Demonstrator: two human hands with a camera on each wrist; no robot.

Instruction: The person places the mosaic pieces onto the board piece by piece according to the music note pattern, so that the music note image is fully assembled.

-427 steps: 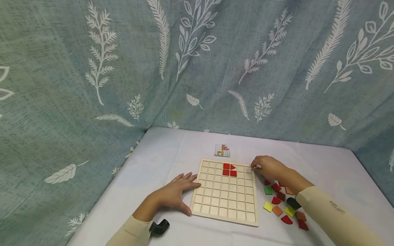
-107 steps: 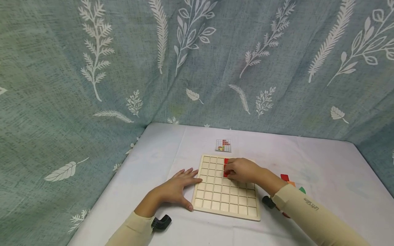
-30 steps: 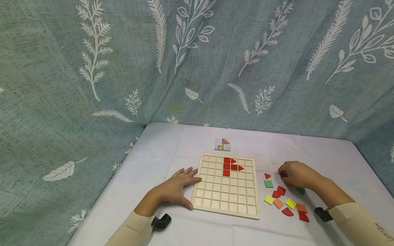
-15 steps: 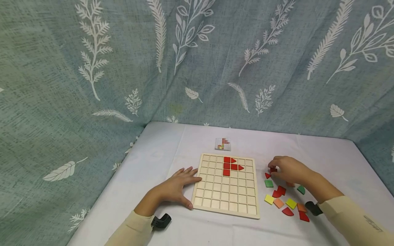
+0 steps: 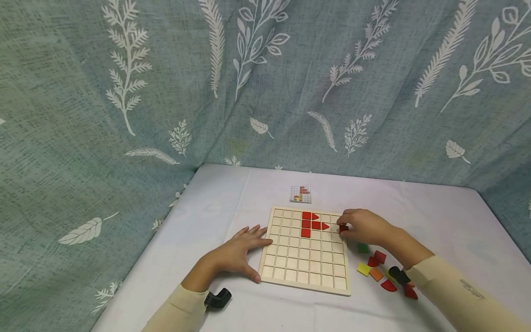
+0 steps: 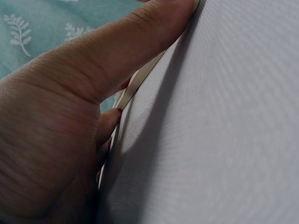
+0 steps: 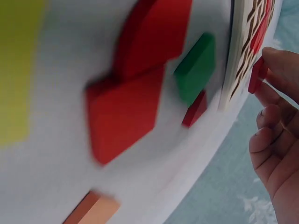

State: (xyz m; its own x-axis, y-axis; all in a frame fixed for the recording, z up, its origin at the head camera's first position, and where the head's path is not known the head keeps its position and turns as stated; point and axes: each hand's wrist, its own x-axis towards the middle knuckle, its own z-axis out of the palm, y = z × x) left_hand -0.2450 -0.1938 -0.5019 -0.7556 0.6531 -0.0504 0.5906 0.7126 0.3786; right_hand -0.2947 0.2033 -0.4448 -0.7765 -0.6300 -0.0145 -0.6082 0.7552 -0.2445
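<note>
Pale wooden grid board (image 5: pixel 304 254) lies flat on the white cloth-covered worktop (image 5: pixel 315 313), between the two hands, which stand well apart; left hand (image 5: pixel 234 256) has its fingers spread, thumb and index finger touching the board's edge on that side; right hand (image 5: pixel 365 227) pinches a small flat red tile (image 7: pixel 258 74) at the opposite edge, contact with the board unclear. Six red tiles (image 5: pixel 306 223), four square and two triangular, sit in cells closer to the right hand than to the left; loose red, green, yellow and orange flat tiles (image 5: pixel 363 269) lie nearer the person than the right hand, some partly hidden; a small printed pattern card (image 5: pixel 301 194) lies beyond both hands.
</note>
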